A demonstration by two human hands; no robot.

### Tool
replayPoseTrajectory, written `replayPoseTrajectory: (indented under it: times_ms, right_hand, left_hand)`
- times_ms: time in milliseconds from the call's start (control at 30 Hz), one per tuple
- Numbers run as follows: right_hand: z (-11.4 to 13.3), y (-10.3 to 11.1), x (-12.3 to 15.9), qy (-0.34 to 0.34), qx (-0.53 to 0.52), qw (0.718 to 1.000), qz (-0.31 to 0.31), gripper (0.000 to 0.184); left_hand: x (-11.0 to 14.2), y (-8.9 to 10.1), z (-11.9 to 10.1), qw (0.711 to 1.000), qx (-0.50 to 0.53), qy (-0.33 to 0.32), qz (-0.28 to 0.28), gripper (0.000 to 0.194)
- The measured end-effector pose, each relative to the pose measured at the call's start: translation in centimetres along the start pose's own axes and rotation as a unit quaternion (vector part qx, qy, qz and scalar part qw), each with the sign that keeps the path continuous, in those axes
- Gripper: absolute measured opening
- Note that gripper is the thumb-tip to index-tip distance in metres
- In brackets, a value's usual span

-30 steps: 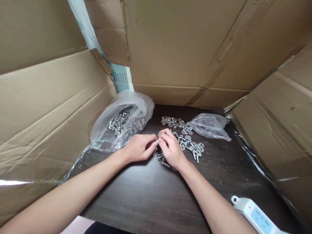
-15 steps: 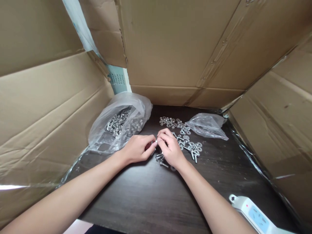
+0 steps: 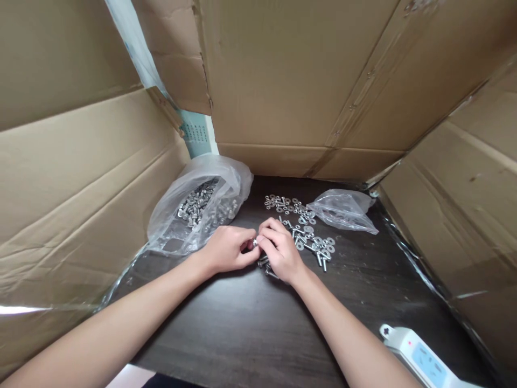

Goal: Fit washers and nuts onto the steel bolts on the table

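Note:
Over the dark tabletop, my left hand (image 3: 232, 249) and my right hand (image 3: 281, 249) meet at the fingertips. Both are closed in a pinch around a small silver bolt (image 3: 255, 243), mostly hidden by the fingers. Whether a nut or washer sits on it I cannot tell. Just below my right hand lie several loose bolts (image 3: 263, 262), partly covered by it. Beyond that hand spreads a scatter of bolts, nuts and flat washers (image 3: 311, 237). Left of my left hand, a clear plastic bag (image 3: 238, 175) lies open with many metal bolts (image 3: 196, 203) inside.
A second, crumpled clear bag (image 3: 343, 207) rests at the back right. At the front right is a white power strip (image 3: 420, 353) with a lit red light. Cardboard walls (image 3: 299, 75) enclose the dark table (image 3: 234, 328) at the back and both sides.
My hands have shifted slightly down and left, still pinched together. My right hand now covers more of the loose bolts beneath it. The view has moved a little.

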State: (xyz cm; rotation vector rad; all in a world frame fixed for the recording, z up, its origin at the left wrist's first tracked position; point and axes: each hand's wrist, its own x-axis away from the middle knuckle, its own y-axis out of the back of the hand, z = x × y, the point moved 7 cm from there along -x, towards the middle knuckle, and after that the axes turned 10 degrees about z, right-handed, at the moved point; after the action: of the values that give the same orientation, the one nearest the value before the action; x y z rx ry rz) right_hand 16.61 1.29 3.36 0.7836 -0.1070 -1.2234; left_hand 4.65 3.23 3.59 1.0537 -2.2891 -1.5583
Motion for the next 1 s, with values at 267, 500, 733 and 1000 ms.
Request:
replayPoseTrajectory:
  times_ms: [267,500,733,1000]
  right_hand:
    - [0.3,0.4,0.2,0.021,-0.017,0.999,-0.033,0.03]
    - [0.5,1.1,0.5,0.029,-0.013,0.995,-0.095,0.035]
    - [0.7,2.8,1.0,0.008,0.01,0.98,-0.196,0.034]
    - [-0.6,6.1,2.6,-0.05,0.064,0.922,-0.379,0.017]
  left_hand:
    - [0.4,2.4,0.3,0.997,-0.034,0.035,-0.065,0.033]
    - [1.3,6.7,2.6,0.97,-0.112,0.149,-0.154,0.044]
    - [2.4,10.0,6.6,0.914,-0.18,0.328,-0.155,0.037]
    - [3.5,11.2,9.6,0.887,-0.163,0.418,-0.112,0.039]
